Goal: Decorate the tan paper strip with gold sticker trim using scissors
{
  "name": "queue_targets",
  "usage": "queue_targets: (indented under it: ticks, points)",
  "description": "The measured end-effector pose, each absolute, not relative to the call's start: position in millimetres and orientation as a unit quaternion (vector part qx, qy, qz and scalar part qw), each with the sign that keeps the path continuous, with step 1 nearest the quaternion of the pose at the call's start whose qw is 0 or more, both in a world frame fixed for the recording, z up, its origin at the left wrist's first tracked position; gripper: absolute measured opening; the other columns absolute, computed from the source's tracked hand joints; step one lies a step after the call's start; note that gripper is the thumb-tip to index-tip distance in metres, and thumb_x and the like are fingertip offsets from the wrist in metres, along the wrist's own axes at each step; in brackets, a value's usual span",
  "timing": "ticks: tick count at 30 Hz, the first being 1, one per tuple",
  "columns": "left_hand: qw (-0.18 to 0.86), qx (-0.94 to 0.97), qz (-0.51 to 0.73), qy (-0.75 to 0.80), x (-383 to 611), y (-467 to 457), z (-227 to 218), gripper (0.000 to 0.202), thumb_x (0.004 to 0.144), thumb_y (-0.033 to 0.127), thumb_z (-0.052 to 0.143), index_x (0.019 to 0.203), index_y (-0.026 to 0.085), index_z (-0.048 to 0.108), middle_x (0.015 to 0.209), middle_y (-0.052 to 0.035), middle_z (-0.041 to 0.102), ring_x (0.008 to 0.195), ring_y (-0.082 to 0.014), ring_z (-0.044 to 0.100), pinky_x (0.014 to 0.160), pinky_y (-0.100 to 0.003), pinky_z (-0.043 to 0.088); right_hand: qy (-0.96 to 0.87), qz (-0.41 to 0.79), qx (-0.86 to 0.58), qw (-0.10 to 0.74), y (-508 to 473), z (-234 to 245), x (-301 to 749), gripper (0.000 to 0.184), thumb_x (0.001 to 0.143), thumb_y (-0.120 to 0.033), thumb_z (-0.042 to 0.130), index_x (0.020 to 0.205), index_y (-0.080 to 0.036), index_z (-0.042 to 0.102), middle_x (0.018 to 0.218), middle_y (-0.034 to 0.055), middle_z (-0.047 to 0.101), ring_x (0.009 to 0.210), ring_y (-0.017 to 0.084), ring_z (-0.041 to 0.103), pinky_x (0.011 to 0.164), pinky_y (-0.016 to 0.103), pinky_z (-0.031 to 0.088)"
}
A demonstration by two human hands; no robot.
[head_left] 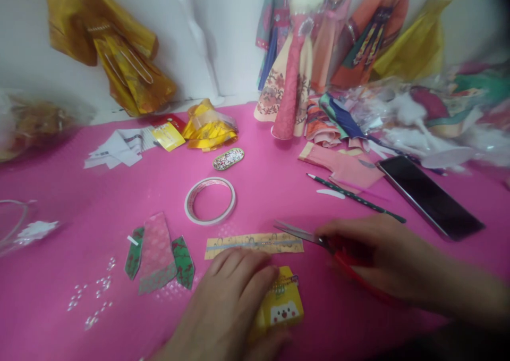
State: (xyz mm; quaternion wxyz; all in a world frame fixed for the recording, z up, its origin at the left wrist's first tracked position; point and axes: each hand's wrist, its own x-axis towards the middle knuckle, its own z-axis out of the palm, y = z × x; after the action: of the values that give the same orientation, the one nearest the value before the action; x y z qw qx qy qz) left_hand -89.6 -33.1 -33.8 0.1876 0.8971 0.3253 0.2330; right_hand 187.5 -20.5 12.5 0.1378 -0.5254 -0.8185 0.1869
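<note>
My right hand [370, 260] is closed around a pair of scissors [298, 232] with red handles. The blades point left, slightly parted, above the right end of a tan patterned strip [231, 244], which has a grey line and small beads along it. My left hand [223, 302] is closed over a small yellow packet [279, 310] printed with a white animal face. Its fingers cover the packet's left side, and the fingertips are at the strip's lower edge. A short string of beads lies across the packet's top. Left of that hand are a pink paper piece [157, 249] and two green pieces [184, 262].
A roll of tape [210, 201] and a glittery oval case [228, 159] lie beyond the strip. To the right are a dark pencil [354, 196] and a phone [430, 196]. Doll clothes [292, 79] stand along the back wall. Loose gems [98, 292] lie at left.
</note>
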Motion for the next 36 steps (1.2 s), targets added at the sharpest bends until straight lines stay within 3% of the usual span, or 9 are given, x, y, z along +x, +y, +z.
queue_targets:
  ticks: [3,7,11,16,21,27,29,32,36]
  points:
    - [0.189,0.897,0.234,0.324,-93,-35,-38,0.063,0.079,0.039,0.076,0.132,0.021,0.047,0.122,-0.012,0.062,0.107,-0.0299,0.059,0.087,-0.043,0.052,-0.793,0.292,-0.504,0.18,-20,14,184,0.029,0.079,-0.009,0.055,0.099,-0.022,0.07,0.083,-0.0001,0.073,0.066,0.011,0.063,0.06,0.02,0.046]
    - [0.188,0.881,0.241,0.362,-92,-42,-46,0.051,0.08,0.028,0.072,0.127,0.023,0.052,0.117,-0.0108,0.064,0.106,-0.0304,0.061,0.089,-0.045,0.05,-0.759,0.344,-0.522,0.181,-21,15,177,0.026,0.077,-0.004,0.055,0.092,-0.022,0.067,0.077,-0.0031,0.068,0.062,0.01,0.055,0.057,0.02,0.042]
    - [0.202,0.865,0.272,0.37,-91,-47,-46,0.051,0.08,0.027,0.072,0.127,0.023,0.053,0.119,-0.0112,0.065,0.108,-0.0311,0.062,0.089,-0.044,0.052,-0.712,0.425,-0.515,0.216,-27,11,170,0.027,0.077,-0.003,0.058,0.094,-0.023,0.066,0.083,-0.0034,0.069,0.068,0.011,0.057,0.062,0.02,0.045]
    - [0.25,0.843,0.317,0.355,-90,-48,-41,0.059,0.078,0.025,0.074,0.132,0.024,0.049,0.122,-0.0119,0.063,0.111,-0.0314,0.061,0.091,-0.043,0.052,-0.644,0.525,-0.498,0.248,-38,-1,160,0.01,0.083,-0.024,0.069,0.092,-0.023,0.064,0.082,-0.0017,0.067,0.069,0.013,0.06,0.06,0.023,0.048]
    - [0.295,0.827,0.34,0.336,-90,-54,-47,0.064,0.078,0.025,0.076,0.136,0.028,0.048,0.124,-0.011,0.062,0.112,-0.0303,0.059,0.092,-0.043,0.052,-0.554,0.595,-0.476,0.335,-45,-1,145,0.023,0.078,-0.028,0.073,0.099,-0.026,0.065,0.084,0.0,0.064,0.076,0.016,0.062,0.067,0.027,0.053]
    - [0.398,0.766,0.356,0.356,-99,-55,-43,0.069,0.073,0.03,0.083,0.134,0.031,0.051,0.123,-0.0099,0.062,0.112,-0.0314,0.059,0.09,-0.04,0.053,-0.505,0.651,-0.468,0.319,-43,11,139,0.034,0.073,-0.039,0.077,0.102,-0.023,0.067,0.076,-0.001,0.061,0.064,0.013,0.057,0.057,0.024,0.049]
    - [0.465,0.721,0.348,0.378,-99,-49,-31,0.065,0.071,0.034,0.084,0.129,0.03,0.055,0.111,-0.008,0.066,0.099,-0.0275,0.063,0.08,-0.035,0.055,-0.481,0.67,-0.474,0.307,-42,13,139,0.039,0.071,-0.038,0.079,0.105,-0.023,0.066,0.077,-0.0014,0.061,0.065,0.013,0.057,0.058,0.024,0.049]
    - [0.58,0.623,0.305,0.426,-91,-36,-9,0.035,0.079,0.039,0.077,0.107,0.023,0.066,0.086,-0.0041,0.067,0.075,-0.0197,0.062,0.063,-0.028,0.05,-0.453,0.69,-0.477,0.301,-42,13,139,0.044,0.067,-0.035,0.081,0.105,-0.023,0.065,0.08,-0.0011,0.062,0.07,0.014,0.06,0.063,0.026,0.05]
    - [0.711,0.499,0.213,0.447,-80,-26,8,0.032,0.071,0.045,0.08,0.081,0.018,0.067,0.069,-0.0003,0.063,0.063,-0.0145,0.056,0.058,-0.024,0.042,-0.427,0.712,-0.472,0.297,-43,13,137,0.046,0.066,-0.035,0.083,0.105,-0.023,0.063,0.085,-0.0002,0.064,0.074,0.016,0.062,0.066,0.028,0.051]
